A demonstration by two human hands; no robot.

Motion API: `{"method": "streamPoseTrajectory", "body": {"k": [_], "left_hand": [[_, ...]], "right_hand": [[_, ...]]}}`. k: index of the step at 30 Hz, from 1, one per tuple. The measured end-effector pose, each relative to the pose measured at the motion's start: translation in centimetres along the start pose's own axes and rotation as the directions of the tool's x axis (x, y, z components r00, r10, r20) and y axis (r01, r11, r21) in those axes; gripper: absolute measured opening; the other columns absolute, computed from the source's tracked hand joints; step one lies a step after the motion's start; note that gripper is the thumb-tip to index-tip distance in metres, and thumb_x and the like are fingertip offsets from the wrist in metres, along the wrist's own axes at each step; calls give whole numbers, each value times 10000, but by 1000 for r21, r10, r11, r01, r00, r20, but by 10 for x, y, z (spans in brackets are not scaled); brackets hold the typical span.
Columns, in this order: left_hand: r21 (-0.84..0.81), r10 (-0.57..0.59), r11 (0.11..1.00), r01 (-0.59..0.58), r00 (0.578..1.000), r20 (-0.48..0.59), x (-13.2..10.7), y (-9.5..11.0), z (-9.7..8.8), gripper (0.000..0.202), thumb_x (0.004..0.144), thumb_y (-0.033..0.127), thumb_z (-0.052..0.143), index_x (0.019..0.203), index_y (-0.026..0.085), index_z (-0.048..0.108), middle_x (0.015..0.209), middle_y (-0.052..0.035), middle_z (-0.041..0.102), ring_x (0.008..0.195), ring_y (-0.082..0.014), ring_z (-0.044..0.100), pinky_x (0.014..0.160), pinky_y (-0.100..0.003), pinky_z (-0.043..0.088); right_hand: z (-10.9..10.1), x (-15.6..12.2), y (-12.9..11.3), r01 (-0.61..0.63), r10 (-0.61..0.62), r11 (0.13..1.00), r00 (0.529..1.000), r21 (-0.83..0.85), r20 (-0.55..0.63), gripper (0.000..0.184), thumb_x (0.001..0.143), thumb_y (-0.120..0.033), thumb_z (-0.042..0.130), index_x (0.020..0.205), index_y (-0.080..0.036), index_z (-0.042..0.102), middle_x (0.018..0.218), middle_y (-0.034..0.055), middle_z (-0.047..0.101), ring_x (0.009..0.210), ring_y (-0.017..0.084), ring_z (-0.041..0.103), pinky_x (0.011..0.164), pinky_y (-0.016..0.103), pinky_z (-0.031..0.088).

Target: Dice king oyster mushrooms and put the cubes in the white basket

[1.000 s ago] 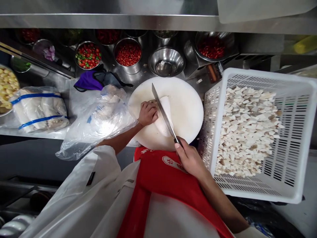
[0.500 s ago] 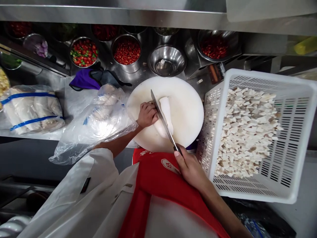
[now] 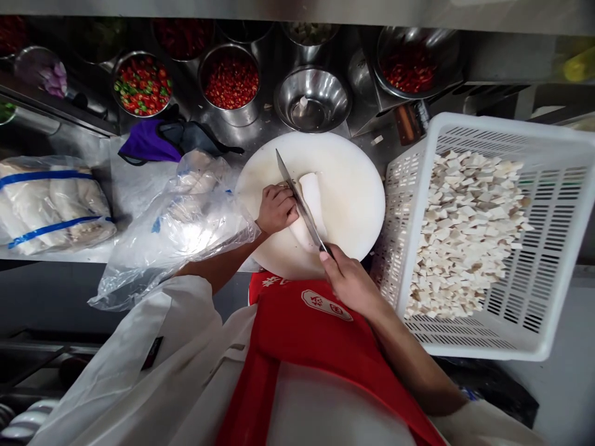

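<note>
A round white cutting board (image 3: pixel 356 186) lies in front of me with a king oyster mushroom on it. My left hand (image 3: pixel 277 209) presses on the mushroom's left part (image 3: pixel 303 235), fingers curled and partly hiding it. A cut piece of king oyster mushroom (image 3: pixel 313 195) lies just right of the blade. My right hand (image 3: pixel 349 277) is closed round the dark handle of a long knife (image 3: pixel 300 199). The blade slants away to the upper left, beside the left fingertips and between the two mushroom parts. Whether its edge touches the board, I cannot tell.
To the right stands a white slotted basket (image 3: pixel 553 248) of diced mushroom. On the left are a clear plastic bag (image 3: pixel 134 266) and a packed bag of whole mushrooms (image 3: pixel 56 204). Behind the board stand a steel bowl (image 3: pixel 313 99) and a pot of chopped red chillies (image 3: pixel 231 83).
My right hand and the knife have slid a little forward and to the left along the mushroom. The left hand keeps its place on it. The whole view has shifted slightly.
</note>
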State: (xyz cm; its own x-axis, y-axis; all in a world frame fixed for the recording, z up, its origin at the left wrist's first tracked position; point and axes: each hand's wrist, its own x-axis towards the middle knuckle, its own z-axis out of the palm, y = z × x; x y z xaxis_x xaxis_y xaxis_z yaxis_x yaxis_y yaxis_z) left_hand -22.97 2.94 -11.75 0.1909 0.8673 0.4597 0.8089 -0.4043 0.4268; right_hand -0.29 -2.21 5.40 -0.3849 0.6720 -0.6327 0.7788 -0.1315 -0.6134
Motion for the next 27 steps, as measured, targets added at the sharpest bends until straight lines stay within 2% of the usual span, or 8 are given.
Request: {"method": "streamPoseTrajectory", "body": {"k": [4,7,11,15,18,22,24,27], "left_hand": [[-20,7,1000,-7,1000,-23,0,0,2,52,828,248,548,794,222,577,948,-59,682,983,-264,614,892,-476,388],[-25,26,999,-28,996,-82,0,2,2,50,832,234,549,793,220,577,936,-57,687,972,-254,617,890,-465,408],[-21,46,999,-49,992,-121,-2,5,-8,63,854,244,551,840,216,605,944,-68,694,986,-247,615,902,-455,434],[-98,130,987,-125,991,38,-9,-3,-28,257,868,374,589,1062,212,640,1123,-104,685,1126,-269,590,1017,-500,392],[-104,148,986,-133,976,161,-14,-12,-38,391,851,479,615,1149,228,642,1199,-122,656,1181,-301,558,1011,-525,386],[-71,139,989,-128,972,190,-13,-23,-38,417,811,561,648,1092,253,664,1137,-106,655,1148,-309,548,994,-547,386],[-83,152,987,-138,970,190,-10,-28,-34,422,792,596,654,1036,252,667,1103,-97,652,1125,-302,547,984,-540,398],[-133,197,976,-174,963,183,-8,-36,-28,435,774,616,662,1003,247,659,1091,-92,639,1133,-299,529,969,-517,420]], "right_hand": [[15,-26,24,-42,43,998,999,-37,20,518,1024,-487,266,1380,-183,486,1142,134,712,1057,293,670,864,383,489],[38,-12,43,-9,8,997,1000,-82,-10,551,1016,-461,255,1374,-109,482,1086,175,720,983,315,693,862,423,499],[57,11,58,60,-66,996,994,-69,-86,538,1018,-465,283,1412,-144,460,1106,151,723,974,298,694,879,426,501],[52,10,61,112,-110,994,984,7,-139,527,1010,-485,305,1369,-157,510,1096,133,725,975,280,694,876,409,510],[40,0,55,95,-85,993,988,69,-126,514,1006,-491,310,1338,-176,543,912,83,743,840,254,709,790,376,534],[25,-23,40,61,-50,992,993,113,-103,511,1009,-482,307,1373,-194,521,738,37,713,722,241,702,721,357,539],[20,-35,32,47,-37,994,995,97,-96,506,1009,-482,317,1384,-205,515,776,53,725,769,252,711,743,366,543],[18,-48,23,41,-36,997,996,61,-85,494,1010,-482,324,1366,-204,524,969,96,747,933,273,710,833,391,538]]}}
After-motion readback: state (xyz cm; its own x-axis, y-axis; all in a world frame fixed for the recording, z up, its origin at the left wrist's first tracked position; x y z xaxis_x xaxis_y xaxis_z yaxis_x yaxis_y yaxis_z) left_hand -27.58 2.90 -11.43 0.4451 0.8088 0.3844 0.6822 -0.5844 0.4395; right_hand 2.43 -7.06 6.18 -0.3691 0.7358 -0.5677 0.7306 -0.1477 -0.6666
